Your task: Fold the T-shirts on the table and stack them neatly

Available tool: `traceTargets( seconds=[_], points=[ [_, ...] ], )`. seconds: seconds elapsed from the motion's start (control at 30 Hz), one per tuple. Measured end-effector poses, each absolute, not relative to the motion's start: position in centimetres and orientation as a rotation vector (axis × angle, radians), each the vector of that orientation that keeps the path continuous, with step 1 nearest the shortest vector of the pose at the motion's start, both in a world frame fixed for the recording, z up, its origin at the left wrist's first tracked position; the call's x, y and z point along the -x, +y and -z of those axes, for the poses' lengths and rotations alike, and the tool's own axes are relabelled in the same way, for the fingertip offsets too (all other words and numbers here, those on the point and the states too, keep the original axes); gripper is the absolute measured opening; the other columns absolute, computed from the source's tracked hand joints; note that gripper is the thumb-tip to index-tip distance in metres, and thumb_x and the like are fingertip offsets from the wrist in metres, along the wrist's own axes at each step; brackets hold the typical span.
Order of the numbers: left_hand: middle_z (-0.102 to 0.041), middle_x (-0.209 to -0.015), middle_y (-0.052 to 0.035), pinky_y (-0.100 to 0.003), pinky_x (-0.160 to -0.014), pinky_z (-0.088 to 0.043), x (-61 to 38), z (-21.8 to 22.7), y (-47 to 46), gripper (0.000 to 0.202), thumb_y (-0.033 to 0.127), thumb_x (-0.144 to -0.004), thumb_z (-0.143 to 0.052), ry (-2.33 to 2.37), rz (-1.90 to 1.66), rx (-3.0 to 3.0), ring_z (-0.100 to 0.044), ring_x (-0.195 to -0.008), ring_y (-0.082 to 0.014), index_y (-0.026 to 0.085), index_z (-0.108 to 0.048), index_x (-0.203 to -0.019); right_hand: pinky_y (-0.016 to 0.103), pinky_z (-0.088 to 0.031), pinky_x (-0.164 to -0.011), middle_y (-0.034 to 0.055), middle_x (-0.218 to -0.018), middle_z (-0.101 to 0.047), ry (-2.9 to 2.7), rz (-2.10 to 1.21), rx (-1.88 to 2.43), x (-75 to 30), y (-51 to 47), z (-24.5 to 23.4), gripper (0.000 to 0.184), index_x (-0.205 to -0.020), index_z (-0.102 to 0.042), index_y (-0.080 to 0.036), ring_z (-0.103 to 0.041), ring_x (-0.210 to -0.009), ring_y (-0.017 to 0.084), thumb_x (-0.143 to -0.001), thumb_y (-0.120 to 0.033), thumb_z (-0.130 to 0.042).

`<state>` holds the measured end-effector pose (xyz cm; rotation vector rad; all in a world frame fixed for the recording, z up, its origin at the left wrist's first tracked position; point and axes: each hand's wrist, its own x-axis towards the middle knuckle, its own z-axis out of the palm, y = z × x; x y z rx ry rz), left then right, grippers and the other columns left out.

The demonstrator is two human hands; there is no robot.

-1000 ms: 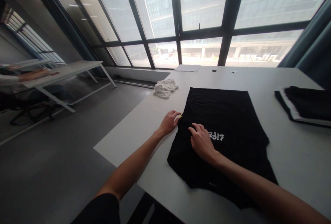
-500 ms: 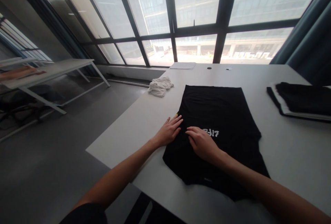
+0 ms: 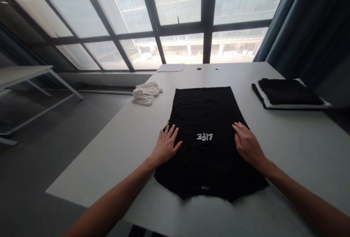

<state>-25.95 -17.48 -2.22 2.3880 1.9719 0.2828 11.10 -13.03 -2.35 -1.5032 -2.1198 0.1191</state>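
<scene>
A black T-shirt [image 3: 203,113] lies spread flat on the white table, its neck end toward me. White lettering reading "LIFE" [image 3: 204,136] shows upside down at its middle. My left hand [image 3: 166,143] rests on the shirt's left edge with fingers spread. Just beyond its fingertips a small yellow piece [image 3: 166,124] sticks out at that edge; I cannot make out what it is. On the right edge of the shirt lies my right hand [image 3: 248,144], palm down, fingers extended and fairly close together.
A crumpled white cloth [image 3: 147,93] sits at the table's left edge. Folded black and white garments [image 3: 291,93] are stacked at the right. Paper [image 3: 171,68] lies at the far edge of the white table [image 3: 109,164]. Another table [image 3: 24,74] stands to the left, windows behind.
My right hand has moved from the shirt's left-middle across to its right edge, uncovering the lettering. My left hand stays at the left edge, fingers wider apart. The view has turned right.
</scene>
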Motion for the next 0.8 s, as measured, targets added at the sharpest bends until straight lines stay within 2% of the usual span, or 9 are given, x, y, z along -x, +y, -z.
traceTargets(
  seconds=[0.2,0.3,0.43,0.6,0.7,0.8],
  points=[
    [-0.03,-0.163,-0.0092,-0.063,-0.119,-0.019,24.8,2.0,-17.2,0.068,0.06,-0.096,-0.047,1.994,-0.341,-2.423,-0.016,-0.151,-0.042,0.026,-0.039,-0.155,0.055,-0.022,-0.121,0.0159,-0.161,-0.035,-2.235,-0.094,1.669,-11.2,-13.7,4.1,0.062,-0.152,-0.04,-0.011,-0.024,-0.151,0.03,-0.099,-0.043,-0.038],
    [-0.03,-0.164,-0.0088,-0.065,-0.119,-0.017,24.3,2.1,-17.4,0.067,0.059,-0.094,-0.051,1.987,-0.334,-2.431,-0.015,-0.151,-0.0438,0.03,-0.042,-0.154,0.054,-0.019,-0.122,0.0167,-0.162,-0.031,-2.259,-0.075,1.717,-11.0,-13.7,4.4,0.065,-0.152,-0.04,-0.009,-0.022,-0.152,0.032,-0.098,-0.046,-0.039],
    [-0.028,-0.164,-0.0094,-0.065,-0.118,-0.018,24.4,1.8,-17.6,0.069,0.06,-0.094,-0.051,1.979,-0.347,-2.431,-0.016,-0.151,-0.0438,0.029,-0.039,-0.155,0.055,-0.018,-0.122,0.0183,-0.162,-0.029,-2.263,-0.049,1.745,-11.0,-13.8,4.3,0.065,-0.152,-0.039,-0.008,-0.02,-0.153,0.032,-0.099,-0.046,-0.037],
    [-0.028,-0.164,-0.0135,-0.066,-0.117,-0.02,25.1,1.6,-17.4,0.067,0.055,-0.097,-0.049,2.067,-0.406,-2.379,-0.019,-0.151,-0.0413,0.026,-0.037,-0.156,0.064,-0.017,-0.118,0.0201,-0.163,-0.027,-2.2,0.0,1.811,-11.5,-13.7,4.6,0.069,-0.153,-0.038,-0.011,-0.014,-0.153,0.038,-0.098,-0.052,-0.038],
    [-0.024,-0.165,-0.0138,-0.067,-0.116,-0.02,25.2,2.2,-17.4,0.066,0.056,-0.095,-0.053,2.059,-0.356,-2.376,-0.016,-0.152,-0.0419,0.029,-0.042,-0.153,0.062,-0.02,-0.118,0.0203,-0.162,-0.03,-2.2,-0.024,1.83,-11.8,-13.6,5.0,0.069,-0.153,-0.038,-0.011,-0.015,-0.153,0.037,-0.098,-0.052,-0.038],
    [-0.027,-0.164,-0.0123,-0.067,-0.117,-0.018,25.1,2.3,-17.4,0.064,0.055,-0.094,-0.054,2.051,-0.389,-2.367,-0.017,-0.151,-0.0419,0.029,-0.044,-0.152,0.061,-0.021,-0.118,0.0196,-0.161,-0.032,-2.203,-0.007,1.84,-11.9,-13.6,5.1,0.069,-0.153,-0.04,-0.011,-0.016,-0.153,0.037,-0.097,-0.053,-0.038]
  ],
)
